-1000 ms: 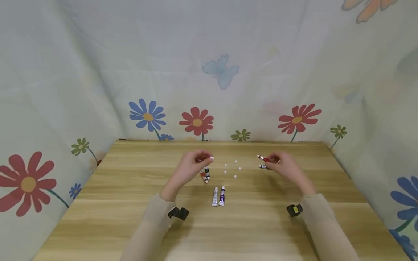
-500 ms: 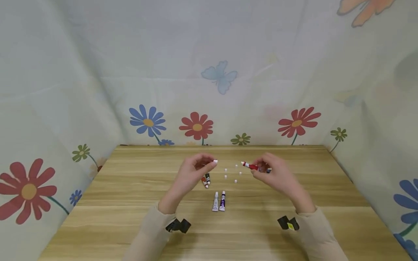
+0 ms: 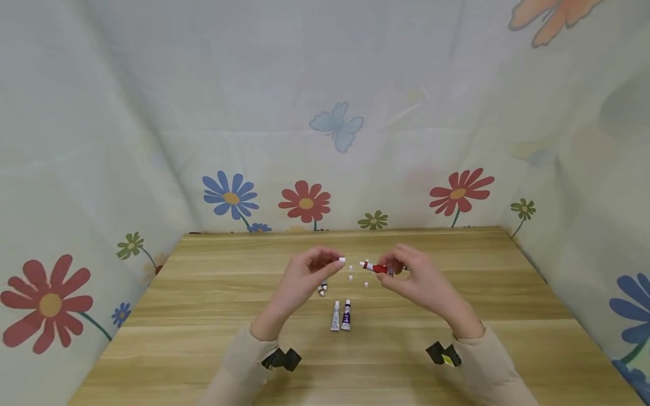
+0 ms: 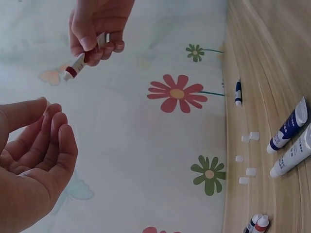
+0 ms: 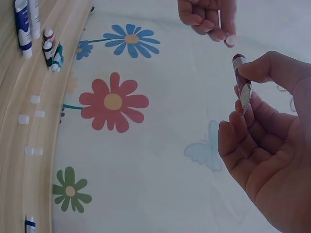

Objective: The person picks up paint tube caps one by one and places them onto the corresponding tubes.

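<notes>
Between thumb and fingertips, my left hand [image 3: 302, 282] pinches a small white cap [image 3: 342, 260]. My right hand [image 3: 421, 279] holds a red and white paint tube [image 3: 377, 268], its nozzle end pointing left toward the cap. Cap and tube are apart, both raised above the table. In the right wrist view the tube [image 5: 242, 80] lies between thumb and fingers, with the cap [image 5: 231, 40] just beyond its end. Several loose white caps [image 3: 366, 285] lie on the table below and between the hands.
A silver-white tube [image 3: 335, 317] and a purple tube [image 3: 346, 316] lie nearer the front. By the left hand is a small group of tubes [image 3: 322, 290], partly hidden. A blue-banded tube [image 4: 238, 93] lies on the right side. A flowered curtain [image 3: 335, 186] stands behind the wooden table [image 3: 365, 361].
My right hand has moved left with the red tube, bringing its nozzle close to the cap. My left hand has shifted slightly right, still pinching the cap.
</notes>
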A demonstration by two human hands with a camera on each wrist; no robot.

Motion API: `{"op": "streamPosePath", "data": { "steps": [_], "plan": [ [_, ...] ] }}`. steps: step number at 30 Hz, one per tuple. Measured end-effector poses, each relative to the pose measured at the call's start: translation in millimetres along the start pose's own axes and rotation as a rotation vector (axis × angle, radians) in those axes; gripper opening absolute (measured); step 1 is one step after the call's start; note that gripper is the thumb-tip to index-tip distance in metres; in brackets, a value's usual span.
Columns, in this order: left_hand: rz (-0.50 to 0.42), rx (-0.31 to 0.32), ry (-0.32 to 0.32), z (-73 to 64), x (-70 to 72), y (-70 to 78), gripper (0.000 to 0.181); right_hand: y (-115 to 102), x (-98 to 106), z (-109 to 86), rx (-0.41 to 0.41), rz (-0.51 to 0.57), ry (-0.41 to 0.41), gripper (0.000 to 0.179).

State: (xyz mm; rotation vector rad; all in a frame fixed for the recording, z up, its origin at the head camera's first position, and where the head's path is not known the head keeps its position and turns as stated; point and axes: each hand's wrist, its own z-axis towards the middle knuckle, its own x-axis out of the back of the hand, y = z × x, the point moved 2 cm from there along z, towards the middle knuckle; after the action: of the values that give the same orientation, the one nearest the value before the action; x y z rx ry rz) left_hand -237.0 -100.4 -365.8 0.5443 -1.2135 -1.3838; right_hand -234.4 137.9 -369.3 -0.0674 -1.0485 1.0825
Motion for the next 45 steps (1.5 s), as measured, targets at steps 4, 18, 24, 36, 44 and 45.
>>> {"op": "streamPosePath", "data": {
  "steps": [4,18,24,36,44,45],
  "plan": [
    [-0.018,0.022,-0.016,1.7,-2.5,-20.0,0.021,-4,0,-3.4,-0.007,0.008,-0.016,0.020],
    [-0.004,-0.038,-0.048,1.3,-7.5,-18.6,0.025,-11,-3,-7.1,0.037,0.010,0.013,0.020],
    [0.009,-0.054,-0.083,-3.3,-12.4,-19.0,0.021,-13,-8,-11.7,0.082,0.021,0.026,0.022],
    [0.028,-0.105,-0.079,-3.9,-7.8,-12.1,0.018,-20,-10,-5.9,0.148,0.044,0.022,0.027],
    [0.050,-0.123,-0.069,-2.8,-3.1,-5.5,0.017,-21,-7,-2.3,0.155,0.030,0.035,0.025],
    [0.061,-0.123,-0.068,-2.0,-2.7,-4.8,0.017,-21,-7,-0.9,0.161,0.027,0.033,0.025]
  ]
}}
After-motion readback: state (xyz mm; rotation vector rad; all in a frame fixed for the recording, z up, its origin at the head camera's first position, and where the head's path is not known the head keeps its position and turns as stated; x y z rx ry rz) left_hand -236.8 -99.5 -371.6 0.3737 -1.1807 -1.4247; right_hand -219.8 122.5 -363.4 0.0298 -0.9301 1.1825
